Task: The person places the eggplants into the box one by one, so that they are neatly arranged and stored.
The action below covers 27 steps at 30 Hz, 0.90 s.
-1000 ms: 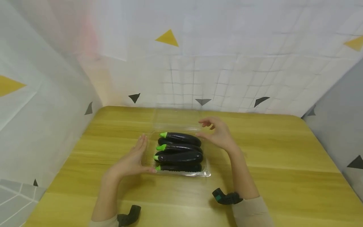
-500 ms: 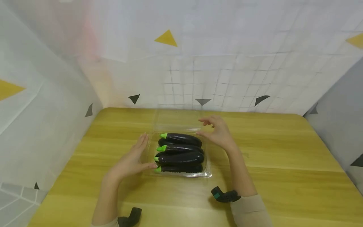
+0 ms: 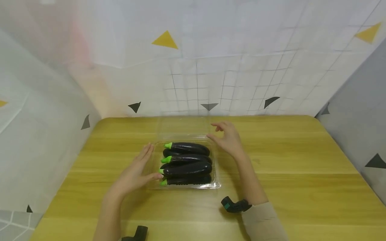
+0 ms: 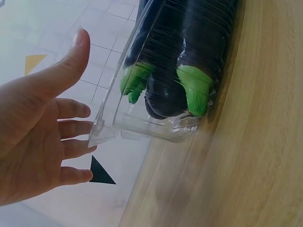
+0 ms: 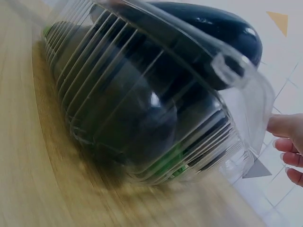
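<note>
A clear plastic clamshell container [image 3: 216, 184] holds several dark eggplants [image 3: 187, 169] with green stem ends, lying crosswise in the head view. Its transparent lid [image 3: 184, 126] is folded back toward the wall. My left hand [image 3: 134, 175] is spread along the left side, fingers straight and thumb over the near left corner. In the left wrist view, its fingertips are right at the container's rim [image 4: 102, 124]. At the far right corner is my right hand [image 3: 228, 139], thumb and fingers parted. The right wrist view shows its thumb tip [image 5: 277, 124] right at the clear rim.
The container stands on a wood-grain table [image 3: 286, 187]. White sheeting [image 3: 241, 50] with grid lines and yellow and black triangles rises behind the table. Black angled pieces [image 3: 233, 205] sit at both wrists, beside beige sleeves [image 3: 263, 221].
The whole scene has shifted a little left in the head view. Both hands keep nearly the same places beside the container, and the eggplants stay as they were.
</note>
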{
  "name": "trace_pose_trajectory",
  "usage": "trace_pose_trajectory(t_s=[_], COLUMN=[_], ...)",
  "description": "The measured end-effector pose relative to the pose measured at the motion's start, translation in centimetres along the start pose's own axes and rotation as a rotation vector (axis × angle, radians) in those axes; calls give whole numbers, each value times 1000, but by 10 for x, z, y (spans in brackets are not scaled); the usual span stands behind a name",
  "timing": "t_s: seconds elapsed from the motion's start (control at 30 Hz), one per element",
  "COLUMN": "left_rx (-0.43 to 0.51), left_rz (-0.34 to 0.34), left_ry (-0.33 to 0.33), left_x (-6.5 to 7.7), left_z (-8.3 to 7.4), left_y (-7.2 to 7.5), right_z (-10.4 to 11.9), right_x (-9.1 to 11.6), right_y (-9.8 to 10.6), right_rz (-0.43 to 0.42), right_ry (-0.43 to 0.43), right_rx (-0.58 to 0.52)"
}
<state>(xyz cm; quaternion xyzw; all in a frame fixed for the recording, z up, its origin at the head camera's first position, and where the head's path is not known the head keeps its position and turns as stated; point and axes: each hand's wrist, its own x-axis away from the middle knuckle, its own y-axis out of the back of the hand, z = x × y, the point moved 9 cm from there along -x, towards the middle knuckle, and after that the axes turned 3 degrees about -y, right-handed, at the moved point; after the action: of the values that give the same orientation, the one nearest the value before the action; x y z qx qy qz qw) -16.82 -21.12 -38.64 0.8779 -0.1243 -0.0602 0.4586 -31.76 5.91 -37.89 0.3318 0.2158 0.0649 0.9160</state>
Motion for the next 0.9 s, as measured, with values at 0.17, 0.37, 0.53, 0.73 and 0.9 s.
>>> trace_pose_trajectory(t_s=[0.17,0.37,0.53,0.73,0.9], left_rx=[4,-1,-3,49,89], left_rz=[-1,8,30,50,61], left_ry=[7,6,-15,-57,-66], left_x=[2,2,0,-6,-9], left_z=[2,0,-5,-10,-7], left_y=[-2,-3,-5,-5,-6], right_z=[-4,-10,-14,-28,-38], right_x=[0,0,0,2,6], right_y=[-3,-14,-19,-13,-13], right_rz=[0,58,98,80,76], right_ry=[-29,-82,-119,-213,-278], right_rx=[16,38,49,16,-23])
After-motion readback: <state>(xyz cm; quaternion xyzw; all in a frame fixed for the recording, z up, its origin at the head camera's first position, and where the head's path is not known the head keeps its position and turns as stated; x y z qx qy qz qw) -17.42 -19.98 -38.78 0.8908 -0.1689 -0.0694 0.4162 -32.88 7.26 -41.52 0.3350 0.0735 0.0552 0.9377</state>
